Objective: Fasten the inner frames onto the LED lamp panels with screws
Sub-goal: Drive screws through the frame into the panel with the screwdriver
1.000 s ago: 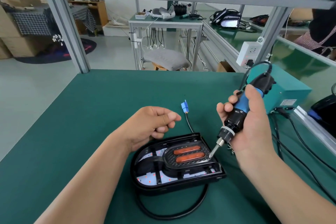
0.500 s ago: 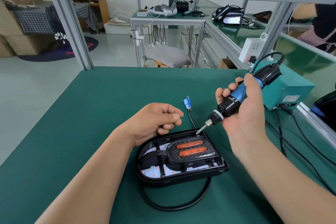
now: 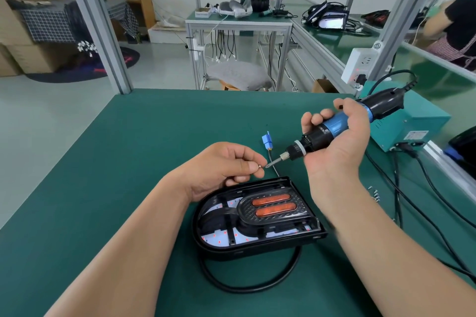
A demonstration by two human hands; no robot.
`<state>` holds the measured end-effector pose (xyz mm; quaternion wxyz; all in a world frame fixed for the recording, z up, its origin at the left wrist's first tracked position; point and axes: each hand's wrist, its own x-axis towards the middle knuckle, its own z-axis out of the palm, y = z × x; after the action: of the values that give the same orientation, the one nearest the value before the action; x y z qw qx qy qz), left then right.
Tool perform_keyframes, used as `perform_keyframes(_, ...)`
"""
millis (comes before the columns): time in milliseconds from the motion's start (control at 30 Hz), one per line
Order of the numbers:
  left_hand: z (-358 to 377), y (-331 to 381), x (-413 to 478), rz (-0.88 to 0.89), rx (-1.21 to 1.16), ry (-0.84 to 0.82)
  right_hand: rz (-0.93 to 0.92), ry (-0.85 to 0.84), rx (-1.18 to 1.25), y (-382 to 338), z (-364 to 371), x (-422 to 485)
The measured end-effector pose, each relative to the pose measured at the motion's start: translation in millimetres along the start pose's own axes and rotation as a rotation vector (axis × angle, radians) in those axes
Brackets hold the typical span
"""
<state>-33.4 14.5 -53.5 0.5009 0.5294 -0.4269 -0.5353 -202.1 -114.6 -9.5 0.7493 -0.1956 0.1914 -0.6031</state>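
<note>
A black D-shaped LED lamp panel [image 3: 257, 242] lies on the green mat, with a black inner frame [image 3: 273, 216] holding two orange lenses set in it. My left hand [image 3: 221, 167] hovers just behind the panel and pinches a small screw [image 3: 259, 166] at its fingertips. My right hand [image 3: 334, 144] grips a blue and black electric screwdriver [image 3: 334, 126], tilted nearly flat, its bit tip [image 3: 269, 165] right beside the screw. The panel's black cable [image 3: 247, 283] loops out in front, and its blue connector [image 3: 267, 139] lies behind.
A teal power box [image 3: 409, 123] stands at the right with black cords [image 3: 412, 201] trailing across the mat. Several loose screws [image 3: 374, 193] lie right of my right forearm. Aluminium frame posts [image 3: 103, 41] edge the bench. Another person [image 3: 453, 26] works at the far right.
My right hand lifted the screwdriver off the panel's right side and swung its tip left towards my left hand. My left fingers now present a screw at the bit.
</note>
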Motion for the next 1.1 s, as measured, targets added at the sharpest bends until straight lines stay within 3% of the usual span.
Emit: perform_keyframes(1100, -0.5, -1.2, 0.7, -0.026, 0.034, 0.008, -0.027, -0.030, -0.034, 8.5, -2.0, 0.5)
